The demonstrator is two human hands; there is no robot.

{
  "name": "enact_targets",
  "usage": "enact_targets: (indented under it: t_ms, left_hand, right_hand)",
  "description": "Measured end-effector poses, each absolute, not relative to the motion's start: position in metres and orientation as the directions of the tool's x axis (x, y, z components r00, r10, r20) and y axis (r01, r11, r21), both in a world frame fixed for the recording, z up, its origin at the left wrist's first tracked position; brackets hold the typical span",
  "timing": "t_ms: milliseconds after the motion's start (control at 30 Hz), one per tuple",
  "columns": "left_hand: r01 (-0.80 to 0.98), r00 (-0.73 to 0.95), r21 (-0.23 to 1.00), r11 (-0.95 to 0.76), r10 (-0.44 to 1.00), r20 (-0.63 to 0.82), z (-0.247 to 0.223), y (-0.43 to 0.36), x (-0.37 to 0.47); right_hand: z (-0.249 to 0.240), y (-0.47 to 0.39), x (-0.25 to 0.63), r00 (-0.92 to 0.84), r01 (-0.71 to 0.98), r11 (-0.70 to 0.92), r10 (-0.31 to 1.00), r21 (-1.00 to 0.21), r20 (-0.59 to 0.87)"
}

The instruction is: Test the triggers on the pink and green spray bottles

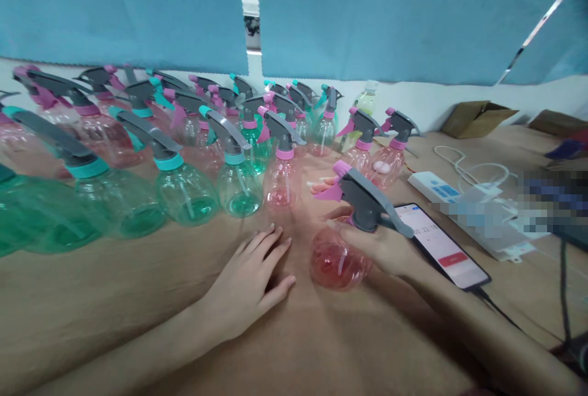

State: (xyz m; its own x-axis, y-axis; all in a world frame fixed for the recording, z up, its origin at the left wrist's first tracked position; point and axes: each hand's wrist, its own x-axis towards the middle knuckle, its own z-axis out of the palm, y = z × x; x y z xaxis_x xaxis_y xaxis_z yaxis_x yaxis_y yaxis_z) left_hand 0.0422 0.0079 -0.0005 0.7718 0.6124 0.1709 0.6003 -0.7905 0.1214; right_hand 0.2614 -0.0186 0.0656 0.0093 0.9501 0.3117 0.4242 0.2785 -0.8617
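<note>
My right hand (367, 243) is wrapped round the neck of a pink spray bottle (337, 261), just below its grey and pink trigger head. This bottle leans a little, and I cannot tell whether its base touches the table. To its left, my left hand (257, 267) lies palm down on the brown tabletop, fingers stretched out and holding nothing. Beyond the hands stands another pink spray bottle (282, 181), beside a green spray bottle (239, 187) with a teal collar. Two more pink spray bottles stand behind my right hand.
Several green and pink spray bottles (184, 197) crowd the left and back. A lit phone (448, 249) lies right of my right hand, near a white power strip (432, 187) with cables. An open cardboard box (473, 119) sits at the back right, below a blue curtain (367, 16).
</note>
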Motion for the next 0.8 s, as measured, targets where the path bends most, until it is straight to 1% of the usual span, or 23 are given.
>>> enact_targets:
  t_ms: [133,300,433,567,700,800]
  left_hand:
    - [0.596,0.77,0.13,-0.792,0.61,0.186,-0.001,0.008,0.042]
    - [0.598,0.766,0.137,-0.79,0.613,0.192,-0.001,0.008,0.042]
    - [0.597,0.768,0.136,-0.791,0.612,0.189,-0.001,0.008,0.043]
    - [0.598,0.771,0.124,-0.792,0.611,0.178,0.0,0.007,0.043]
    - [0.599,0.773,0.119,-0.792,0.61,0.172,0.0,0.008,0.043]
    - [0.598,0.772,0.118,-0.793,0.609,0.18,0.0,0.008,0.043]
  right_hand:
    - [0.058,-0.018,0.264,0.039,0.4,0.272,0.949,-0.875,0.313]
    - [0.056,-0.017,0.265,0.025,0.361,0.291,0.947,-0.886,0.322]
    - [0.053,-0.016,0.265,0.04,0.352,0.276,0.95,-0.894,0.309]
    - [0.047,-0.015,0.266,0.073,0.426,0.264,0.943,-0.865,0.324]
    - [0.044,-0.015,0.267,0.045,0.482,0.298,0.931,-0.824,0.363]
    - [0.047,-0.015,0.265,0.027,0.499,0.29,0.937,-0.817,0.349]
